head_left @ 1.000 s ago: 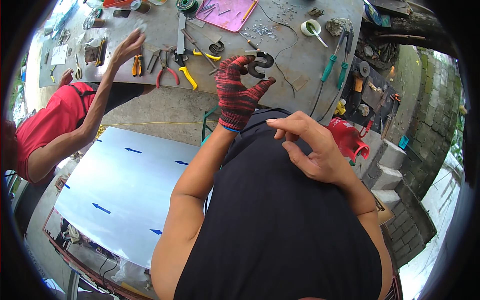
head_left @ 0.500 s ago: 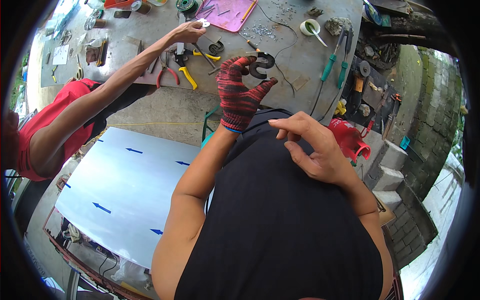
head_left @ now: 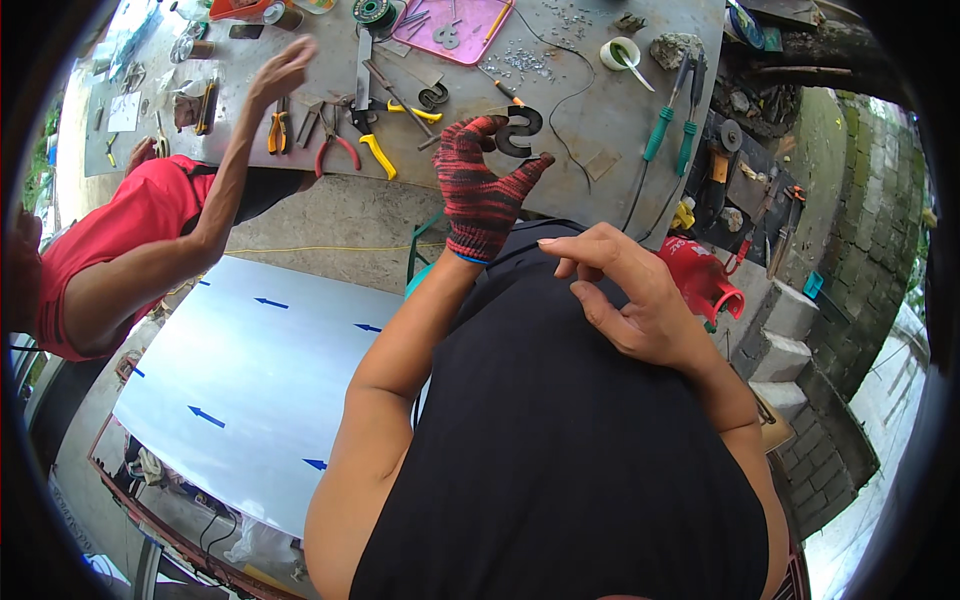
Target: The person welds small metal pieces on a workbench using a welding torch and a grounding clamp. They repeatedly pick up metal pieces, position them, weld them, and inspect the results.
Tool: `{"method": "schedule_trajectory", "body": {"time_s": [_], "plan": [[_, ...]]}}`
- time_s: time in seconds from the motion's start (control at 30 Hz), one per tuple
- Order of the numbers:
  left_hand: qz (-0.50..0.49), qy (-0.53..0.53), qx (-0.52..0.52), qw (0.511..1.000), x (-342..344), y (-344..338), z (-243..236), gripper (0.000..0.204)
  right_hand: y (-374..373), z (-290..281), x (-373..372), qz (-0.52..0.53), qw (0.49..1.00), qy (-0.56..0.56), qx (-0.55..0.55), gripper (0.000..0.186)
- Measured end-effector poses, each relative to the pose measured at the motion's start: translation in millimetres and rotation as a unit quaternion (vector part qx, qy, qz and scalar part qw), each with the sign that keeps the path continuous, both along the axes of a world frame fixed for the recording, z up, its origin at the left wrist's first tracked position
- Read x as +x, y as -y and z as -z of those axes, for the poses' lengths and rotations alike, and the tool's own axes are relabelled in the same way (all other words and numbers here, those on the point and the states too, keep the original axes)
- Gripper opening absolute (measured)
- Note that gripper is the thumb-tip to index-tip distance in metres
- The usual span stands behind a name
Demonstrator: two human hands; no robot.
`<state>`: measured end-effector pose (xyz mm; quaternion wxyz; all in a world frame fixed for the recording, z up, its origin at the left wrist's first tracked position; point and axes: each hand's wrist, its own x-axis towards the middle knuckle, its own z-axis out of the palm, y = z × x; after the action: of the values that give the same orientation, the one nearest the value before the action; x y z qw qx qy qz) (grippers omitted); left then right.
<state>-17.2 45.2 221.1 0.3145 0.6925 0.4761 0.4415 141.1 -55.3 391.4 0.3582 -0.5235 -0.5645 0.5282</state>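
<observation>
Fingers [head_left: 526, 176] of the gloved left hand [head_left: 478, 195] pinch a dark curved piece [head_left: 521, 131] this side of the pink tray [head_left: 470, 46] — the bare right hand [head_left: 632, 292], farther from it, curls loosely.

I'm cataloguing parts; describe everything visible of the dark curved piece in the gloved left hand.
The dark curved piece bends twice, snakelike, with a flat-looking face; it is perhaps metal. The gloved left hand's grip pinches it, one face toward the camera, seen against the grey table. Its far side is hidden.
</observation>
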Motion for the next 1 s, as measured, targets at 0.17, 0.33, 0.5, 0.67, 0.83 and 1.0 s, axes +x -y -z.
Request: {"method": "schedule_trajectory", "body": {"time_s": [0.17, 0.33, 0.5, 0.67, 0.83, 1.0], "plan": [[-0.02, -0.023, -0.027, 0.999, -2, 5, 9, 0.07, 0, 0, -1, 0.0, 1.0, 0.005, -0.004, 0.057], [-0.018, -0.031, -0.009, 0.999, -5, 7, 14, 0.068, 1, 5, -4, 0.003, 1.0, 0.001, -0.005, 0.055], [-0.015, -0.016, -0.004, 1.0, -8, 7, 17, 0.069, -2, 4, -6, 0.001, 1.0, 0.004, -0.001, 0.057], [-0.015, 0.002, 0.011, 1.0, -10, 7, 20, 0.069, -4, 4, -9, -0.002, 1.0, 0.01, -0.001, 0.057], [-0.016, 0.002, 0.012, 1.0, -12, 7, 20, 0.069, -4, 4, -11, -0.007, 1.0, 0.014, -0.008, 0.057], [-0.017, -0.01, -0.004, 1.0, -15, 9, 22, 0.069, -6, 4, -13, -0.009, 1.0, 0.013, -0.01, 0.056]]}}
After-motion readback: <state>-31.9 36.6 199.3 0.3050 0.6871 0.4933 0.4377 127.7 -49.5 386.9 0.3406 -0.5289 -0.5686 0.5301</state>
